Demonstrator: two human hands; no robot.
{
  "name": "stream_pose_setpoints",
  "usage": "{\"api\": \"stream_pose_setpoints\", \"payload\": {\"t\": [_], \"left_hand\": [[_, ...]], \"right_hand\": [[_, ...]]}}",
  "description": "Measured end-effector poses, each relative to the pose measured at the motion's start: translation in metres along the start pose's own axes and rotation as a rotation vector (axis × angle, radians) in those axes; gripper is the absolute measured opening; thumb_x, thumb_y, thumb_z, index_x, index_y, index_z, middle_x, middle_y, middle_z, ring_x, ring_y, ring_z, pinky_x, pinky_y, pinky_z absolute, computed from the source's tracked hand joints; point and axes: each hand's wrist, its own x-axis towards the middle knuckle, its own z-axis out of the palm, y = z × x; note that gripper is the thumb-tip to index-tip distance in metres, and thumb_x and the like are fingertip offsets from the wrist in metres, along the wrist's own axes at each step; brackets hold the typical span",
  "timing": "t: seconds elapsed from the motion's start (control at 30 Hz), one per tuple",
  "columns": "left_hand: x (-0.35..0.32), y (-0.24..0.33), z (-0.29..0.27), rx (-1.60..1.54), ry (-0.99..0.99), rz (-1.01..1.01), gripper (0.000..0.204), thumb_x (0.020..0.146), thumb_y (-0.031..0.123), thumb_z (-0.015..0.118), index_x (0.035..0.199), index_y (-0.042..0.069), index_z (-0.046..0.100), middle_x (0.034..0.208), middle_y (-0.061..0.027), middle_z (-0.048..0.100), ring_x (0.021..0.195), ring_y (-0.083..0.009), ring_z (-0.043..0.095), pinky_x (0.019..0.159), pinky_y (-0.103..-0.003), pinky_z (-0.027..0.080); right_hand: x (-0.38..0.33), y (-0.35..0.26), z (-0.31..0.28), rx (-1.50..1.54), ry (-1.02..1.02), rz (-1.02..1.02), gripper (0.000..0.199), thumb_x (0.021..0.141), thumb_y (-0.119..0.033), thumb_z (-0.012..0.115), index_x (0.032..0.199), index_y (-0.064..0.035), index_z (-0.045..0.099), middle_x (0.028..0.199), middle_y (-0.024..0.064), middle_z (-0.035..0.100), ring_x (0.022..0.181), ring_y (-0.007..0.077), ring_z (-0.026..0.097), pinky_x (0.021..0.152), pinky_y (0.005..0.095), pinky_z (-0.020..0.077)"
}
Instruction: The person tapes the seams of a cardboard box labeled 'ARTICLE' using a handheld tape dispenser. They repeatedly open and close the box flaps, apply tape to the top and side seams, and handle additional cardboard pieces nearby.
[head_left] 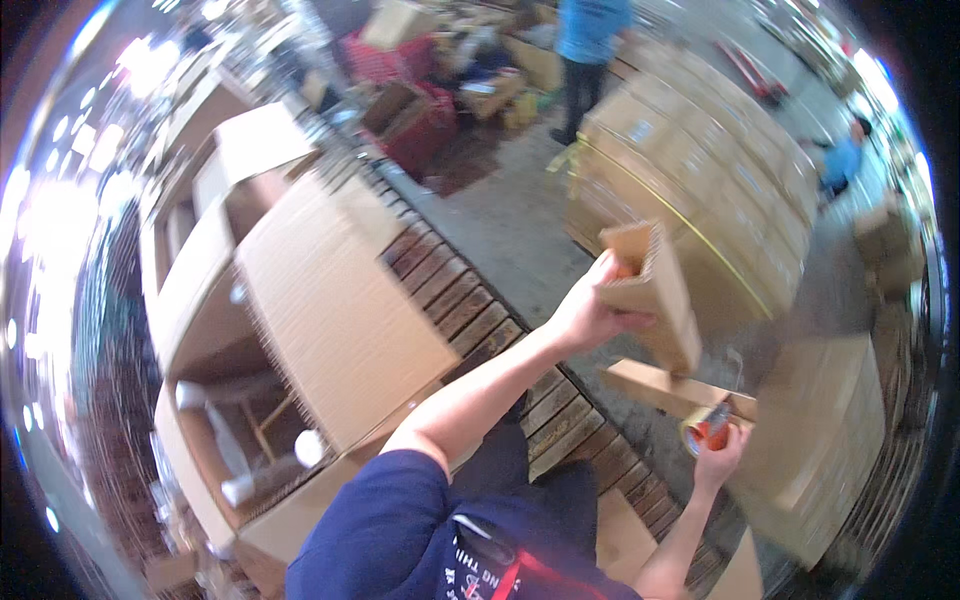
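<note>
Held up in front of me is a narrow folded cardboard piece [672, 290], with my left hand [590, 312] closed on its near side. A small orange patch shows within its fold; I cannot make out what it is. Lower and to the right, my right hand [722, 460] grips an orange tape dispenser [712, 432] with a tape roll on it. Just beyond the dispenser lies a long cardboard strip [655, 388], close below the folded piece; whether they touch is unclear. At my left stands a large open carton [345, 310], with white and clear-looking pieces inside.
A roller conveyor [445, 290] runs diagonally past me. Beyond it stands a strapped stack of cartons [700, 170], with another large carton [820, 440] at right. Red crates [410, 130] and a person in blue [592, 40] are farther back; another person [845, 160] is at far right.
</note>
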Motion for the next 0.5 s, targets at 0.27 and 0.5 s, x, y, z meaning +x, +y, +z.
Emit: {"api": "stream_pose_setpoints", "payload": {"t": [0.27,0.5], "left_hand": [[-0.106,0.249,-0.285,-0.066,1.236,0.569,0.042,0.112,0.031,0.073,0.145,0.007,0.062,0.128,-0.0058,0.070,0.120,-0.0173,0.069,0.105,-0.040,0.058],[-0.402,0.315,-0.318,0.143,2.272,0.530,0.075,0.108,0.053,0.076,0.148,-0.007,0.055,0.134,-0.0232,0.071,0.112,-0.0274,0.076,0.092,-0.040,0.066]], "right_hand": [[0.125,-0.101,0.034,0.428,-0.083,-0.103,0.056,0.082,0.005,0.076,0.137,0.0088,0.064,0.143,0.0167,0.059,0.135,0.0342,0.062,0.118,0.0436,0.0509],[0.235,-0.198,0.058,1.334,-0.272,0.031,0.052,0.088,-0.001,0.079,0.138,0.0046,0.069,0.134,0.0146,0.075,0.120,0.0295,0.074,0.102,0.0429,0.0628]]}}
